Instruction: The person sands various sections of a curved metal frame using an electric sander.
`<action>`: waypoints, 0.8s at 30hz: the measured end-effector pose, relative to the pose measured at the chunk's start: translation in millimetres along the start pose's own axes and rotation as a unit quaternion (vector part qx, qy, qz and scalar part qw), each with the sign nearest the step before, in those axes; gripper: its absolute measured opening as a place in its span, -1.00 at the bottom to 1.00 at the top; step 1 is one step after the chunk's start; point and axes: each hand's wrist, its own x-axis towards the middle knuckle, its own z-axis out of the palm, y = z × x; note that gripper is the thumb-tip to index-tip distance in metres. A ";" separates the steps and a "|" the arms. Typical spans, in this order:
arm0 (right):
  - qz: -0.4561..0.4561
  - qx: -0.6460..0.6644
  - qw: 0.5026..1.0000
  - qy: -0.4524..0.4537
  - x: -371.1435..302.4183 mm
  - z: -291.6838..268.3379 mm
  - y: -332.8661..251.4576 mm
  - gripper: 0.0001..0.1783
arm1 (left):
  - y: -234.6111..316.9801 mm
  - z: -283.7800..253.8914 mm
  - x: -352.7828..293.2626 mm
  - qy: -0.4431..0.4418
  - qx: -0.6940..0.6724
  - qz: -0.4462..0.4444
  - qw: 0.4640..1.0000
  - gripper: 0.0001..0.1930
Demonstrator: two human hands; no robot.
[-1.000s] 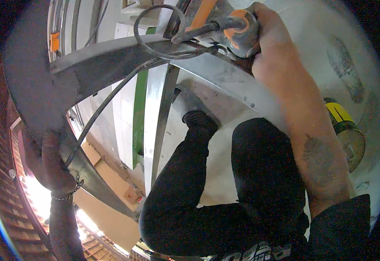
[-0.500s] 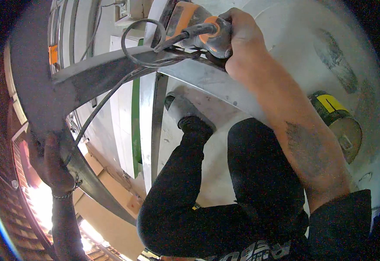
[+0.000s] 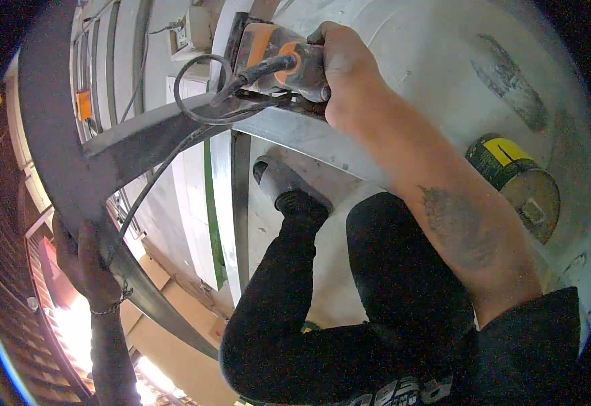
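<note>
My right hand (image 3: 349, 64) is closed around the rear of an orange and dark grey power sander (image 3: 268, 51), at the top middle. The tool lies against a grey metal frame (image 3: 153, 128); its working face is hidden. A black cord (image 3: 153, 179) leaves the tool, makes a loop over the frame and runs down toward my left hand. At the left, my left hand (image 3: 92, 260) is wrapped around the frame's upright bar, its fingers in shadow and the cord passing close beside it.
My bent legs and a foot in a grey shoe (image 3: 285, 179) are beneath the frame. A dark can with a yellow label (image 3: 512, 169) lies on the grey floor at right. A white box-shaped socket (image 3: 194, 30) is at the back, and cardboard (image 3: 180, 338) at lower left.
My right hand and the sander have moved left along the frame. My left hand still holds the bar; the view has shifted slightly.
</note>
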 end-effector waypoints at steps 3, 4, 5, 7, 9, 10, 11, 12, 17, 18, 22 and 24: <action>-0.014 0.011 1.000 0.010 -0.5 1.1 -0.4 -0.80 | -3.2 -3.4 -0.8 0.003 -0.013 -0.017 1.000 -0.40; -0.029 0.021 0.999 0.018 -0.3 1.9 0.0 -0.80 | -1.2 -3.0 -1.7 0.003 -0.011 -0.018 1.000 -0.40; -0.029 0.019 0.999 0.019 0.7 1.8 0.4 -0.80 | 6.3 2.5 -2.4 0.016 0.017 0.002 1.000 -0.40; -0.030 0.030 0.999 0.032 2.9 1.8 2.1 -0.80 | 9.6 5.8 -4.2 0.029 0.044 0.021 0.998 -0.40; -0.018 0.028 0.999 0.026 5.7 -0.9 3.0 -0.81 | 10.6 6.1 -4.2 0.027 0.145 0.070 0.987 -0.40; -0.005 0.026 0.999 0.020 7.3 -2.5 2.8 -0.81 | 8.6 5.4 -2.8 0.027 0.144 0.071 0.987 -0.40; -0.003 0.027 0.999 0.020 4.1 0.0 2.5 -0.81 | 7.3 3.0 -1.1 0.023 0.145 0.069 0.987 -0.40; -0.007 0.024 0.999 0.030 0.2 2.9 1.8 -0.82 | 7.9 2.1 0.2 0.019 0.145 0.068 0.987 -0.40; -0.009 0.049 0.998 0.046 -2.0 6.9 -1.3 -0.83 | 14.4 9.3 -3.6 0.031 0.086 0.048 0.995 -0.40; -0.010 0.046 0.998 0.049 -1.3 6.8 -0.7 -0.83 | 6.4 5.2 -2.0 0.046 0.111 0.053 0.991 -0.40; -0.025 0.040 0.998 0.035 6.7 0.9 2.2 -0.84 | 11.6 3.5 -1.7 0.039 -0.006 -0.025 0.999 -0.40; -0.024 0.052 0.997 0.042 6.5 1.9 -1.0 -0.84 | 39.1 18.9 -6.1 0.025 0.024 0.026 0.999 -0.39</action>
